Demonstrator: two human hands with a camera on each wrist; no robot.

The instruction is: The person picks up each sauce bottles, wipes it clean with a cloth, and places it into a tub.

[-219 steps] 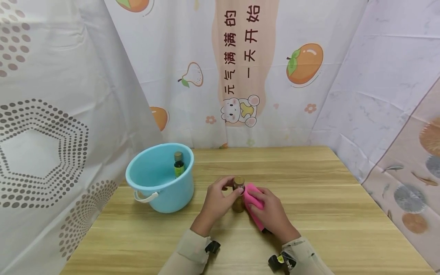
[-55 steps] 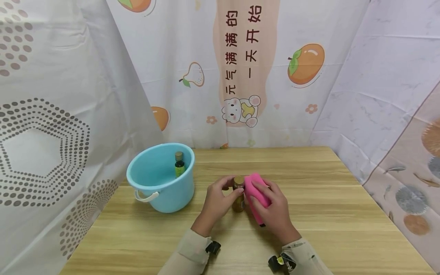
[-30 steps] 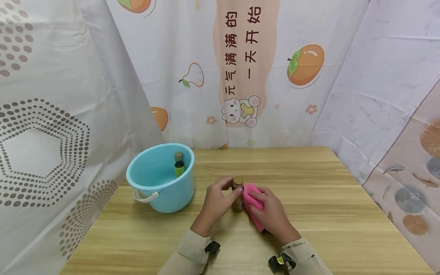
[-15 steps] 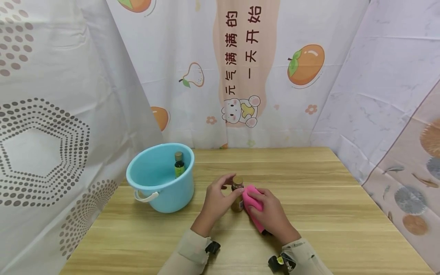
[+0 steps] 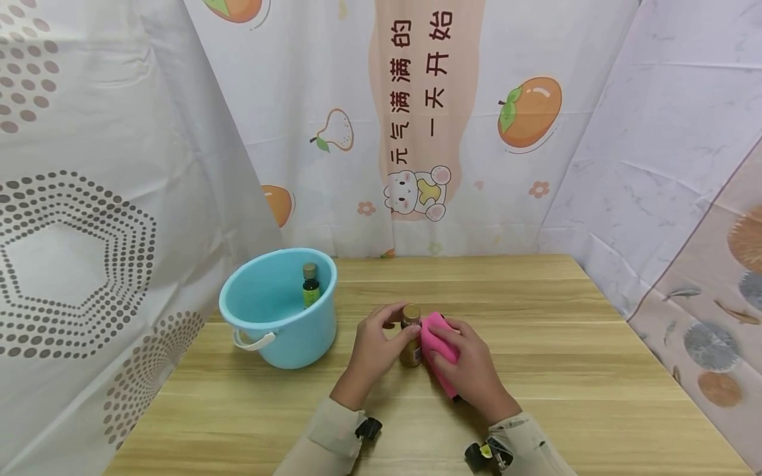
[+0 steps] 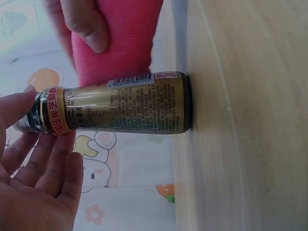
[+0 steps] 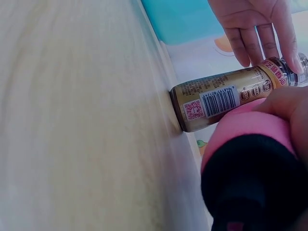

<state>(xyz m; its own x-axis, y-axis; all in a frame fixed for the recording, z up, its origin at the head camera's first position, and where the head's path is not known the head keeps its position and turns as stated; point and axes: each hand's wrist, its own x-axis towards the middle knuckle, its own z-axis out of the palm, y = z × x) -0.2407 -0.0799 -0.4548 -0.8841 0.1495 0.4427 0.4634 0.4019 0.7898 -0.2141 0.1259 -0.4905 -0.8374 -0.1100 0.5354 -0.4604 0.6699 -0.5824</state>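
A small sesame oil bottle point(image 5: 411, 354) with a gold label and a barcode stands upright on the table. My left hand point(image 5: 377, 347) holds it at the neck, thumb on the near side and fingers behind; in the left wrist view the left hand point(image 6: 41, 166) leaves the body of the bottle point(image 6: 130, 108) uncovered. A soft pink plush cloth point(image 5: 437, 338), folded thick and with a black end, is gripped by my right hand point(image 5: 473, 367). That pink cloth point(image 7: 250, 127) lies against the bottle's side point(image 7: 219, 98) in the right wrist view. My palm hides part of it.
To the left stands a light blue bucket point(image 5: 303, 337) with a white handle. Inside it is a dark bottle point(image 5: 311, 291) with a yellow-green label. The wooden table point(image 5: 565, 370) runs back to a printed curtain point(image 5: 333, 198).
The pink cloth shifts up and down along the bottle's right side and now sits slightly higher than half a second ago. My left index finger has come closer to the cap. The bucket stays put.
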